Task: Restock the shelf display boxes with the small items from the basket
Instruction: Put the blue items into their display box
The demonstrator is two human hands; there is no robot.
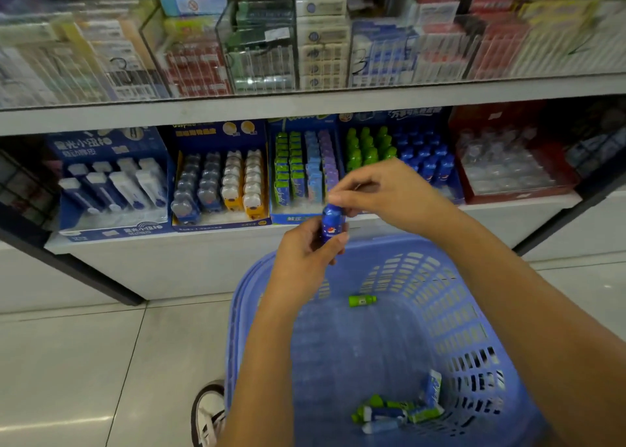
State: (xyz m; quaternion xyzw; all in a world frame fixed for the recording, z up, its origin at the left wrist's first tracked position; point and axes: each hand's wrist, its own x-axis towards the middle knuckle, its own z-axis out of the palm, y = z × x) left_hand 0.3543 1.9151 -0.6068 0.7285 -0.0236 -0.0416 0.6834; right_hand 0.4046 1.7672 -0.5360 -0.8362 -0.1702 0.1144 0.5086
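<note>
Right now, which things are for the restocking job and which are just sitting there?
For the job: blue bottle, held by left hand and right hand; basket; green bottle; bottle display box.
Just there: shoe; red box; upper-shelf packs.

The left hand (305,253) grips a small blue bottle-shaped item (332,223) upright over the far rim of the blue basket (481,328), and the right hand (382,189) pinches its top. Just beyond, on the lower shelf (152,260), a display box (396,115) holds green bottles on its left and blue ones on its right. In the basket a green item (361,300) lies alone on its side. A small heap (396,409), perhaps more bottles and packets, sits in the near corner.
</note>
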